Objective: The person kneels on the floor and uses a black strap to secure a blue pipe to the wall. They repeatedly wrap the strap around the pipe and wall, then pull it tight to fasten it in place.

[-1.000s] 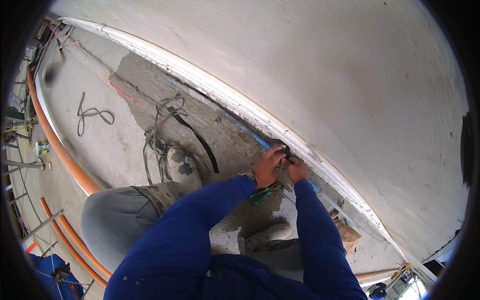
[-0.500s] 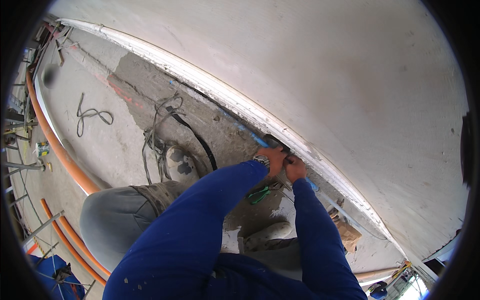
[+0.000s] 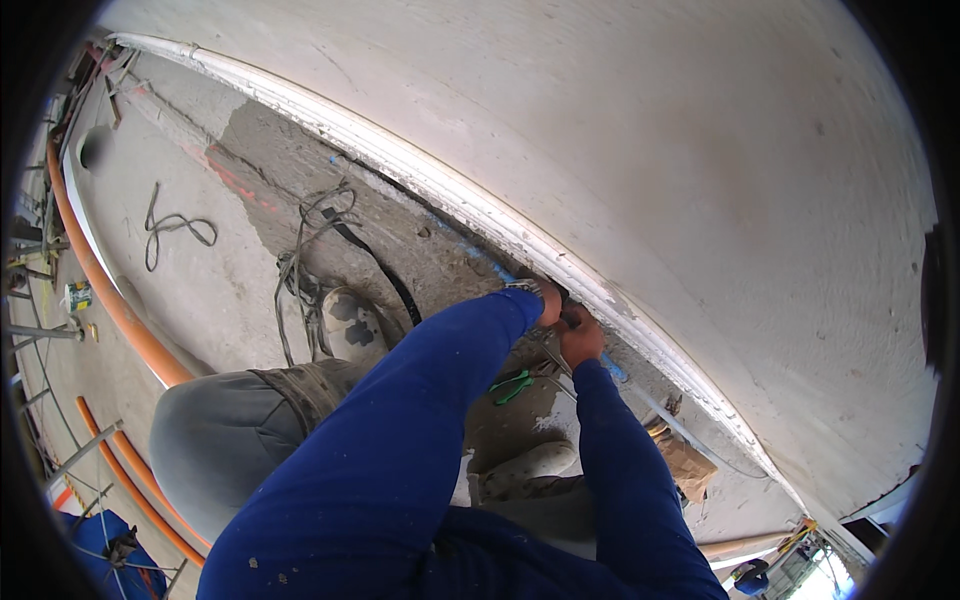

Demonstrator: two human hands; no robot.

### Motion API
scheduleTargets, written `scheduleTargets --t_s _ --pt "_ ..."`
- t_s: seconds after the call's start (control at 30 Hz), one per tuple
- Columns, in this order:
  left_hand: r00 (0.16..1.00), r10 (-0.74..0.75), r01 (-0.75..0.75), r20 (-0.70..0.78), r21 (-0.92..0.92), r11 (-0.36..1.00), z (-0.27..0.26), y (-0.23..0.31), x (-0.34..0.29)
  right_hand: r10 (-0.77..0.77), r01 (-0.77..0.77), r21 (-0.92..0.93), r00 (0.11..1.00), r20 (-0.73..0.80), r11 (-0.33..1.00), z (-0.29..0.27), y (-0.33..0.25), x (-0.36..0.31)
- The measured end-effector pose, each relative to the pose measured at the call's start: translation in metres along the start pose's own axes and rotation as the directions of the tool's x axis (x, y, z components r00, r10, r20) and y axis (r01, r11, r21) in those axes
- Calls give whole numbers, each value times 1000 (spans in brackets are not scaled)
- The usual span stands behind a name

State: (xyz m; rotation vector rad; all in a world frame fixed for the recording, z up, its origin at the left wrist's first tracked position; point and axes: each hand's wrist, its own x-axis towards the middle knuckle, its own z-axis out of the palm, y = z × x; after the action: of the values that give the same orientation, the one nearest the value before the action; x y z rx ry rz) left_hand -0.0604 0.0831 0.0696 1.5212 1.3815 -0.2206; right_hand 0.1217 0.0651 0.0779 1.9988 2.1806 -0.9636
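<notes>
Both hands (image 3: 565, 320) against wall base (image 3: 640, 330)

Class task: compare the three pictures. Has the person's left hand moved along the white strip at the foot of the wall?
No. The left hand stays at the same spot on the white strip, close beside the right hand.

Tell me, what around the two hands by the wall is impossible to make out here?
Head view:
- What the left hand and right hand grip: too small, covered by the fingers.
- The green-handled tool: its head hidden behind the blue sleeve.
- The blue pipe along the wall base: mostly hidden by hands and debris.
</notes>
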Motion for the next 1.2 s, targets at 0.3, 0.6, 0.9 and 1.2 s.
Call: scheduleTargets --t_s 0.3,0.6,0.9,1.2 --pt "997 -32 34 74 -28 999 -18 2 -11 8 -14 90 997 70 996 0 0 0" --pt "686 -69 -307 -725 -374 875 69 -24 -44 -33 19 79 984 177 997 -4 7 15" --pt "848 -482 -358 -221 -909 -214 126 -3 -40 -28 -10 159 972 233 987 -10 5 18" --pt "954 -285 -233 -95 -833 -501 106 9 -17 0 -30 123 971 238 992 -10 7 19"
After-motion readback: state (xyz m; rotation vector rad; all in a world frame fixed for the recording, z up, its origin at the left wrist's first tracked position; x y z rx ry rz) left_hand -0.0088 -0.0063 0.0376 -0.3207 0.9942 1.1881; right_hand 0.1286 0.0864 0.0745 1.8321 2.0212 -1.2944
